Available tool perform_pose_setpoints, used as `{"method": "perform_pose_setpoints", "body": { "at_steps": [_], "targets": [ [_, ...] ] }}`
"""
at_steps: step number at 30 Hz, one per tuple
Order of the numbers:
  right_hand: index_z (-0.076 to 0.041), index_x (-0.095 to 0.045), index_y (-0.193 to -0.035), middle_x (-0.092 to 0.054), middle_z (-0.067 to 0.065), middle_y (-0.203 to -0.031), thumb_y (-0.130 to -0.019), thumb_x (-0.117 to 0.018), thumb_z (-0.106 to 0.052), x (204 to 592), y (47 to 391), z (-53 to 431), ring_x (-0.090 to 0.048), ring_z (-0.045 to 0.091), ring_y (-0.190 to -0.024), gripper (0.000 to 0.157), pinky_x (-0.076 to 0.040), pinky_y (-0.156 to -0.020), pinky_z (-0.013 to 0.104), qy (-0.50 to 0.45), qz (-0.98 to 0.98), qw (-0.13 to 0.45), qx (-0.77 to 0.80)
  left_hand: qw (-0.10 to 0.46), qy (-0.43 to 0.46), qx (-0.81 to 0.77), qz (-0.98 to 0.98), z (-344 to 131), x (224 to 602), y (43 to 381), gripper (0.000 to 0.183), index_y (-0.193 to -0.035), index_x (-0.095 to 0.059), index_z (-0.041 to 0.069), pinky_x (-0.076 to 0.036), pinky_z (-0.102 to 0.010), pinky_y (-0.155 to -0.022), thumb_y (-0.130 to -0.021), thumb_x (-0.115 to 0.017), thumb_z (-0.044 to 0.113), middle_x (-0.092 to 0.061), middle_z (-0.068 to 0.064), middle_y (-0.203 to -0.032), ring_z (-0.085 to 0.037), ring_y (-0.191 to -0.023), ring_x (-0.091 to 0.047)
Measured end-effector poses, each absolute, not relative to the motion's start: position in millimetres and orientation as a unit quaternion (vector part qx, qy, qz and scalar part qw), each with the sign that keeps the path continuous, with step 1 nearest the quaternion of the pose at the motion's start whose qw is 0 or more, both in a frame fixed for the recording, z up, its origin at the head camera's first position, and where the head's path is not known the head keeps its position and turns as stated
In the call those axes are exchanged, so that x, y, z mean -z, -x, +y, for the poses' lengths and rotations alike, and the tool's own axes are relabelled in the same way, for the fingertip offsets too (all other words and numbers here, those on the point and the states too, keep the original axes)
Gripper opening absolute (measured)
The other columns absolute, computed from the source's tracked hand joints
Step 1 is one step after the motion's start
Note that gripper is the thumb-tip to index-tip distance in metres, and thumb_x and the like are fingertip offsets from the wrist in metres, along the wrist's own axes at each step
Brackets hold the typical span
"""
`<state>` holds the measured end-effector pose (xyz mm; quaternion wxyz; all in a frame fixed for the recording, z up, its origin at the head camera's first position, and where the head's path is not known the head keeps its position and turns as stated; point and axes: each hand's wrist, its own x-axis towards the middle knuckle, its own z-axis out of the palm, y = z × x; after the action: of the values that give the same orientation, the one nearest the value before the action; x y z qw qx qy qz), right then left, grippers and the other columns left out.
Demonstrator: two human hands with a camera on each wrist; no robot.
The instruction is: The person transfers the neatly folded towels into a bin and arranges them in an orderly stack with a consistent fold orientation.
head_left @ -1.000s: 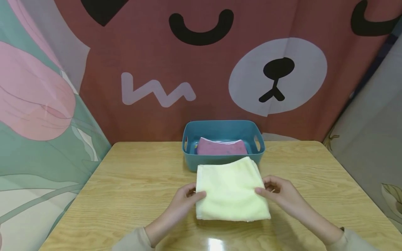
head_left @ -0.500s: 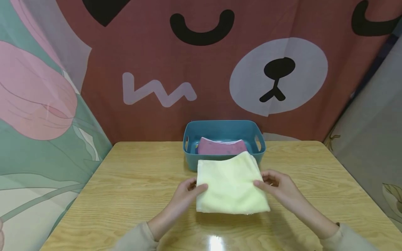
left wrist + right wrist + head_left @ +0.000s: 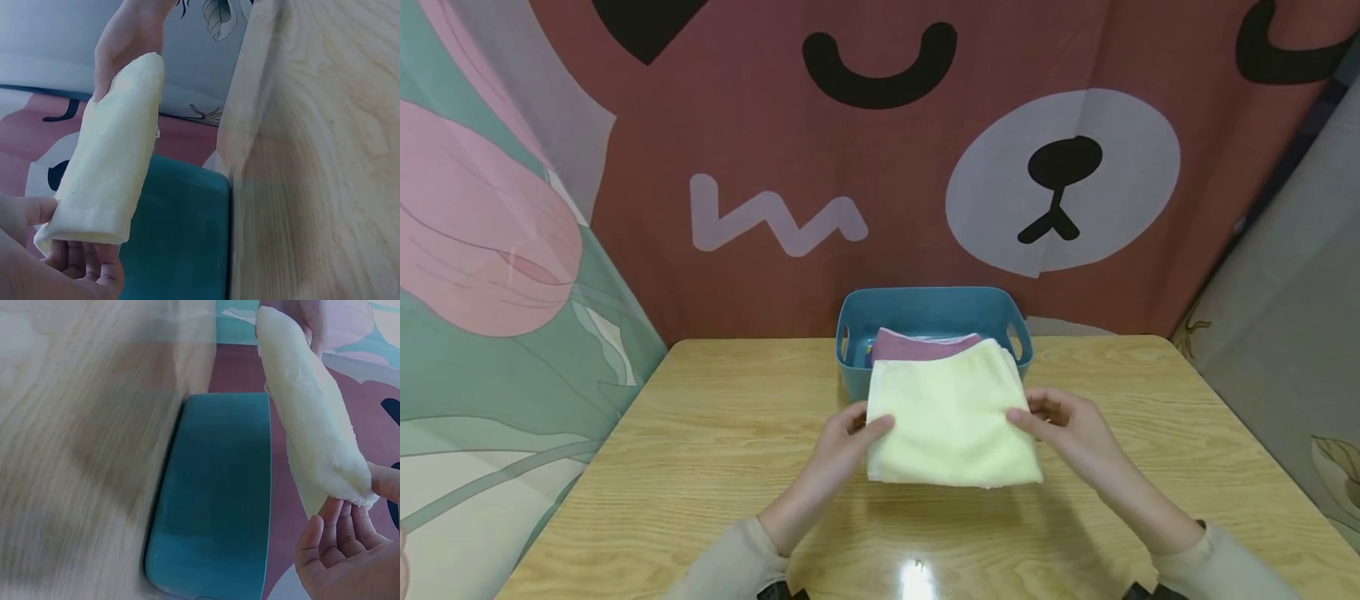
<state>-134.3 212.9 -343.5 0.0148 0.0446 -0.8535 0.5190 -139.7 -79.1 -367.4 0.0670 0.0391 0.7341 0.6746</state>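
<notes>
A folded pale yellow towel [image 3: 955, 421] hangs between both hands, above the table and in front of the bin. My left hand [image 3: 847, 442] pinches its left edge, thumb on top and fingers beneath. At the opposite edge my right hand [image 3: 1071, 425] grips it the same way. Both wrist views show the folded layers of the towel [image 3: 109, 156] with fingers curled under them. In the head view the towel's upper edge overlaps the front of a teal plastic bin [image 3: 940, 302]. Inside that bin lies a folded pink cloth [image 3: 917, 346], its lower part hidden behind the towel.
The bin stands near the back edge of a wood-grain table [image 3: 752, 400]. Right behind the table hangs a reddish-brown curtain [image 3: 760, 292] with a bear face. Patterned curtains also flank the left [image 3: 490, 375] and right sides.
Both hands have carried the yellow towel forward and up toward the bin. It now covers the bin's front rim and part of the pink cloth in the head view.
</notes>
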Motion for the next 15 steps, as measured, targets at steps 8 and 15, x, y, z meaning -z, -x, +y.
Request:
{"method": "perform_pose_setpoints", "body": {
  "at_steps": [8,15],
  "targets": [
    [-0.002,-0.068,-0.118,-0.069,0.004,-0.098,-0.092,-0.073,-0.031,337.0,140.5,213.5,-0.059,0.015,-0.084,0.040,-0.049,-0.072,0.027,-0.048,-0.854,0.027,-0.518,0.050,-0.044,-0.690,0.721,-75.4,364.2,149.3,0.038,-0.128,-0.059,-0.006,-0.050,-0.028,-0.080,-0.098,-0.062,0.018,-0.064,-0.014,-0.108,-0.016,-0.092,-0.058],
    [-0.002,-0.062,-0.128,-0.066,0.005,-0.105,-0.093,-0.070,-0.034,333.1,149.0,217.2,-0.058,0.013,-0.089,0.048,-0.051,-0.074,0.025,-0.042,-0.855,0.028,-0.517,0.040,-0.041,-0.693,0.718,-72.6,358.6,157.6,0.037,-0.130,-0.059,-0.003,-0.051,-0.029,-0.081,-0.099,-0.062,0.018,-0.063,-0.015,-0.113,-0.019,-0.095,-0.059]
  ]
}}
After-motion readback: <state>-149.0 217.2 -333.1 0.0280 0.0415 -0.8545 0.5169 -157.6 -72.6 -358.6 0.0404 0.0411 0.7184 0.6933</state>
